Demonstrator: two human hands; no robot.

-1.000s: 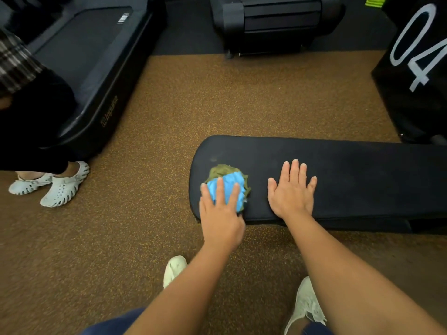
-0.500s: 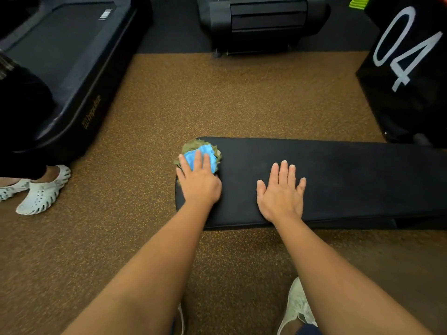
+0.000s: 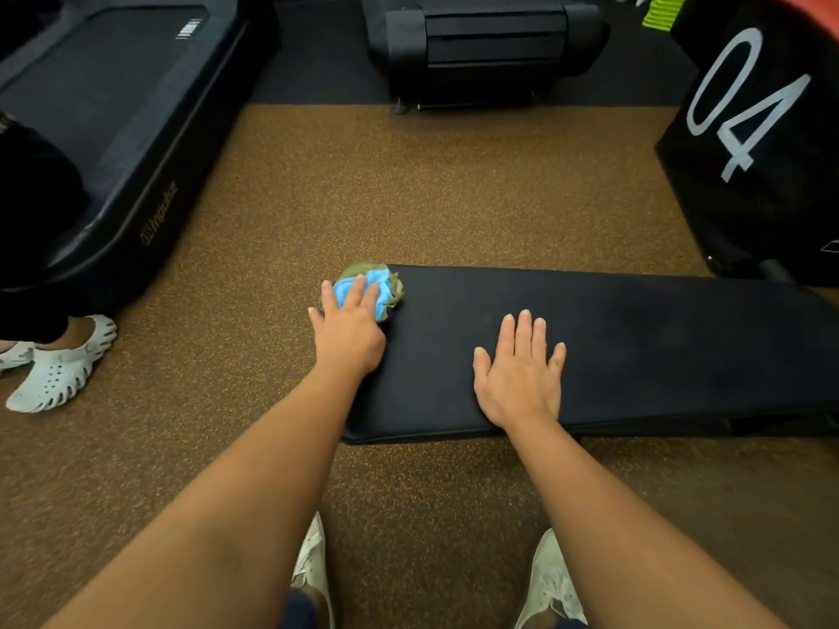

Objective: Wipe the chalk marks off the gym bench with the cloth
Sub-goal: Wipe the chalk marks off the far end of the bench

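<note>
Brown speckled rubber flooring [image 3: 408, 183] fills most of the frame, with a black padded gym bench [image 3: 635, 347] lying across the middle and running off the right edge. At the bench's upper left corner sits the cloth [image 3: 381, 283], a bunched blue and olive-green rag, overhanging the rounded end a little. The left hand [image 3: 347, 326] rests on top of it, fingers extended and pressing it down onto the pad. The right hand [image 3: 520, 372] lies flat on the bench near the front edge, palm down, fingers straight and slightly spread, holding nothing. Chalk marks are too faint to make out on the dark pad.

Upper left of the frame shows a black treadmill deck [image 3: 113, 129] set at an angle; another black machine [image 3: 486, 43] stands at top centre. A black box marked "04" [image 3: 762, 138] occupies the upper right, close to the bench's far end. White clogs [image 3: 59, 365] of a second person stand at the left edge. The wearer's pale sneakers [image 3: 551, 583] show at the bottom.
</note>
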